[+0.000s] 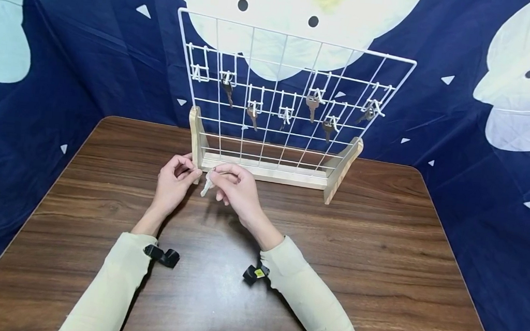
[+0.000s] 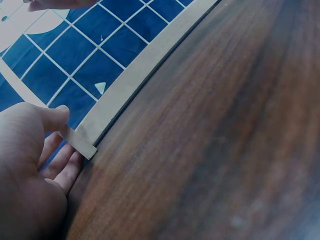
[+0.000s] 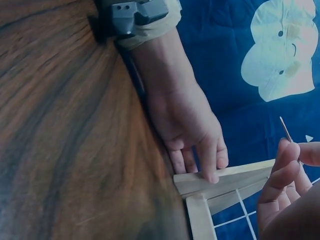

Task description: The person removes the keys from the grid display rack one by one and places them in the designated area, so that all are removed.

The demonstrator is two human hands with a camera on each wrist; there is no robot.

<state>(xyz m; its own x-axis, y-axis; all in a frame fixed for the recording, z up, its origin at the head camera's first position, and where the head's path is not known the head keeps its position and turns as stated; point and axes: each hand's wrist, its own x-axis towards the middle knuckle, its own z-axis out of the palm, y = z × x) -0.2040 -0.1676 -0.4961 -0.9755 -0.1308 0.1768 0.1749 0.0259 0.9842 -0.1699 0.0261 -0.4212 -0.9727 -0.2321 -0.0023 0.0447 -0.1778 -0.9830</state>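
Near the rack's left end, my right hand (image 1: 241, 189) pinches a silver key (image 1: 206, 187) between thumb and forefinger, its blade pointing down towards me. From the right wrist view that key (image 3: 286, 130) appears edge-on, a thin strip above the fingertips. My left hand (image 1: 172, 187) grips the low front end of the left wooden side leg (image 1: 196, 134), thumb on one face and fingers on the other, as the left wrist view shows. The wooden base and legs hold up a white wire grid (image 1: 263, 98). Part of the left leg is hidden behind my hands.
Several keys hang from white hooks on the grid, among them a copper-toned key (image 1: 312, 107) and a dark key (image 1: 227, 88). The far-left hook (image 1: 197, 73) bears no visible key. A brown wooden table (image 1: 379, 257) lies below; blue patterned cloth (image 1: 114, 60) stands behind.
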